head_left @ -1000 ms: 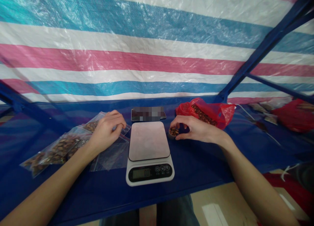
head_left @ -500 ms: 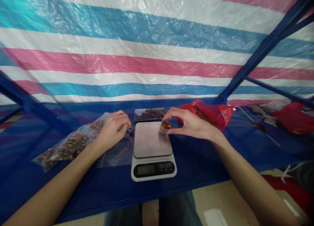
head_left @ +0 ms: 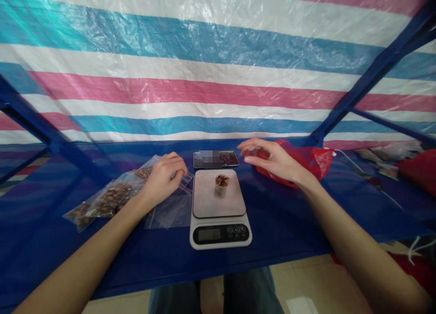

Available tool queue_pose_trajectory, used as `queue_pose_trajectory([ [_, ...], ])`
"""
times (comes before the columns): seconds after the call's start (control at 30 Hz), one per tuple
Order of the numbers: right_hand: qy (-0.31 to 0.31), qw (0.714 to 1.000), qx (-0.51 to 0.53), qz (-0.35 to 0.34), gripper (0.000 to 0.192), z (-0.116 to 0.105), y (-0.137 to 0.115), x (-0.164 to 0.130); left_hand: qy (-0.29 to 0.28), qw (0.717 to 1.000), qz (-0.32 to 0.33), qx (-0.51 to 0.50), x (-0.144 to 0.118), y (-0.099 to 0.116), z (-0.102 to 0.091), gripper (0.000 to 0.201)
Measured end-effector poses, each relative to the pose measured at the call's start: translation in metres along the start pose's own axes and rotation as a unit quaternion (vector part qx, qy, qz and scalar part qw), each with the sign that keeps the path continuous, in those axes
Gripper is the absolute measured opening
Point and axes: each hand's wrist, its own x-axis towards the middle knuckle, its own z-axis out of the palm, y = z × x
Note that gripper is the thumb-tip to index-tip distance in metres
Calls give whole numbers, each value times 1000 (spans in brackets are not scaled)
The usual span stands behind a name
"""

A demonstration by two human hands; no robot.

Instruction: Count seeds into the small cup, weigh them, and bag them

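Observation:
A small clear cup (head_left: 222, 186) filled with brown nut-like or seed-like pieces stands upright on the steel plate of a white kitchen scale (head_left: 220, 234), whose display seems to read 0.0. To the right, my right hand (head_left: 267, 157) hovers with fingers apart and nothing in them, in front of a red plastic bag (head_left: 318, 161). My left hand (head_left: 167, 175) rests by the scale's left side with fingers curled in, over clear zip bags; I see nothing in it. Zip bags of brown pieces (head_left: 112, 198) lie left of it, and a flat, unfilled zip bag (head_left: 170, 211) lies beneath.
A phone (head_left: 215, 159) lies flat behind the scale. More red plastic (head_left: 417, 168) and clear bags (head_left: 391, 150) lie at the far right of the blue table (head_left: 143, 264). Blue metal bars (head_left: 366, 73) flank the striped plastic sheet (head_left: 190, 91) behind.
My right hand has let go of the cup and drawn away to the right. The cup now stands by itself on the plate. The view has shifted slightly; my left hand looks unchanged.

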Motion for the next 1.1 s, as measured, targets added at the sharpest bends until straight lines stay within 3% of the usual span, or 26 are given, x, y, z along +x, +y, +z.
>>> queue_pose_trajectory([
  [0.1, 131, 991, -30, 6, 27, -7, 16, -6, -4, 1000, -5, 1, 1, 0, 1, 31],
  [0.27, 241, 968, -71, 20, 25, -6, 25, -10, 9, 1000, -9, 4, 3, 2, -3, 31],
  [0.4, 262, 962, -76, 21, 23, -5, 26, -9, 17, 1000, -11, 12, 2, 1, -6, 31],
  [0.87, 219, 970, -98, 37, 24, 2, 38, -10, 12, 999, -22, 33, -1, -3, -9, 31],
  [0.97, 244, 964, -106, 25, 21, -3, 32, -10, 9, 999, -21, 37, -1, -4, -9, 31],
  [1.1, 325, 939, -109, 18, 16, -19, 27, -11, 10, 999, -18, 35, -1, -3, -8, 31],
])
